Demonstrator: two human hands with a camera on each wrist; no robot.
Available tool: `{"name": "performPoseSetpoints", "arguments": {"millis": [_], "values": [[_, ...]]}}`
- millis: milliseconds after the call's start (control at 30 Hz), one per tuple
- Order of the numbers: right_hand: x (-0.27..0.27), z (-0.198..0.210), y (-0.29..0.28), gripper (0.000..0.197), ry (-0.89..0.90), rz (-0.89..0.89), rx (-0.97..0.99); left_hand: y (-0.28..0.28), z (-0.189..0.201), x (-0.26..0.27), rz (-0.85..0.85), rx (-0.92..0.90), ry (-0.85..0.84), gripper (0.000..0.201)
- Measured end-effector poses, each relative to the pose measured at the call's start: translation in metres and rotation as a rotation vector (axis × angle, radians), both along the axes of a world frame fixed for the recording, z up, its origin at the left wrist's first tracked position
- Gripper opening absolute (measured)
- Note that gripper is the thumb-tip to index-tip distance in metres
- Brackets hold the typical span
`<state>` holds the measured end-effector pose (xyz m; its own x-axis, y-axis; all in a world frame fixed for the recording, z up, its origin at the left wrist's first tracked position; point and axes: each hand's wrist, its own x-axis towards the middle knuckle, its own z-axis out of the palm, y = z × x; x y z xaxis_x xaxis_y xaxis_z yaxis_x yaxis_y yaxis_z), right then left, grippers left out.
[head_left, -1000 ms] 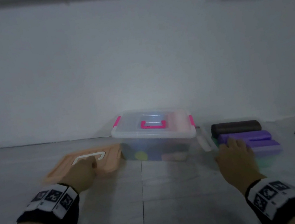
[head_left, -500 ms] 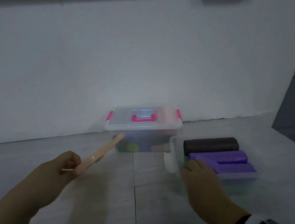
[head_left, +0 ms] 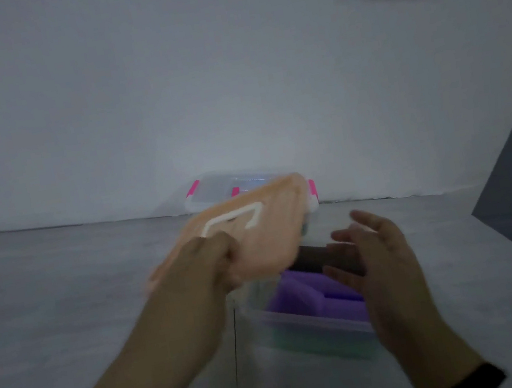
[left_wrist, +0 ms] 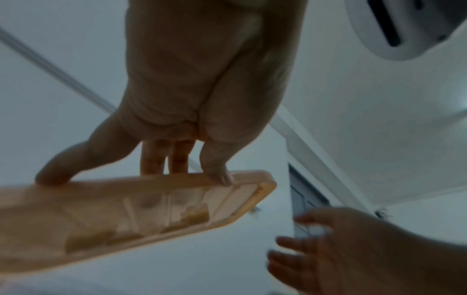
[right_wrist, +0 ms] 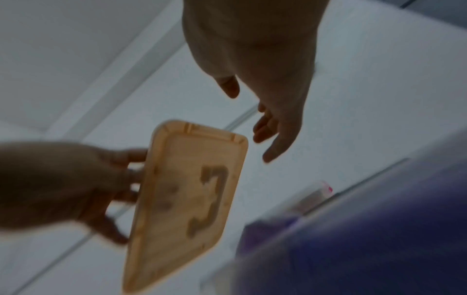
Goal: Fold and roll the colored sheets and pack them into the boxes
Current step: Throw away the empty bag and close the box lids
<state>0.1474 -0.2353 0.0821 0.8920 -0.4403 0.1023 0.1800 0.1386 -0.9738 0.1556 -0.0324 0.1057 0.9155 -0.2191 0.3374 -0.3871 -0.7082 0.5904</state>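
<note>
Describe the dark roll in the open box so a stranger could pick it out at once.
Start at the open clear box on the grey floor, just below the two hands. Inside lie rolled sheets side by side. The dark brown roll is at the far edge, nearest the wall; its neighbours are purple rolls.

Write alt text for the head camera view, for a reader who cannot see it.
The left hand grips an orange lid in the air above an open clear box packed with purple and dark rolls. The right hand hovers open beside it; a closed pink-latched box sits behind, by the wall.
</note>
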Motion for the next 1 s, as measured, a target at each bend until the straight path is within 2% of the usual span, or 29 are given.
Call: {"name": "performPoseSetpoints", "arguments": {"millis": [100,167,233,267,333,433,500,567,667,767,867,1000], "values": [[0.008,0.003,-0.028,0.037,0.127,0.016,0.136,-0.051,-0.025,-0.004,-0.066,0.083,-0.002,0.025],[0.009,-0.004,-0.039,0.046,0.155,-0.073,0.130,-0.077,-0.040,-0.011,-0.100,0.138,0.000,0.026],[0.008,-0.014,-0.048,0.046,0.196,-0.196,0.063,-0.085,-0.051,-0.014,-0.147,0.174,-0.075,0.026],[0.007,-0.021,-0.053,0.043,0.230,-0.242,-0.007,-0.084,-0.055,-0.013,-0.154,0.176,-0.111,0.027],[0.008,-0.032,-0.062,0.041,0.304,-0.266,-0.185,-0.074,-0.062,-0.005,-0.139,0.146,-0.039,0.032],[0.014,-0.044,-0.069,0.046,0.416,-0.249,-0.532,-0.056,-0.070,0.024,0.033,0.158,0.041,0.036],[0.017,-0.046,-0.070,0.042,0.451,-0.253,-0.772,-0.048,-0.072,0.047,0.079,0.140,0.104,0.043],[0.019,-0.048,-0.070,0.036,0.451,-0.235,-0.949,-0.044,-0.076,0.070,0.065,0.187,0.180,0.049],[0.021,-0.048,-0.071,0.033,0.484,-0.144,-1.044,-0.047,-0.082,0.093,-0.021,0.356,0.337,0.053],[0.029,-0.048,-0.072,0.036,0.588,-0.111,-1.269,-0.051,-0.089,0.098,-0.066,0.437,0.365,0.053],[0.033,-0.050,-0.073,0.039,0.596,-0.096,-1.304,-0.048,-0.093,0.094,-0.078,0.456,0.334,0.053],[0.029,-0.058,-0.082,0.044,0.554,-0.076,-1.184,-0.049,-0.089,0.094,-0.086,0.543,0.279,0.054]]}}
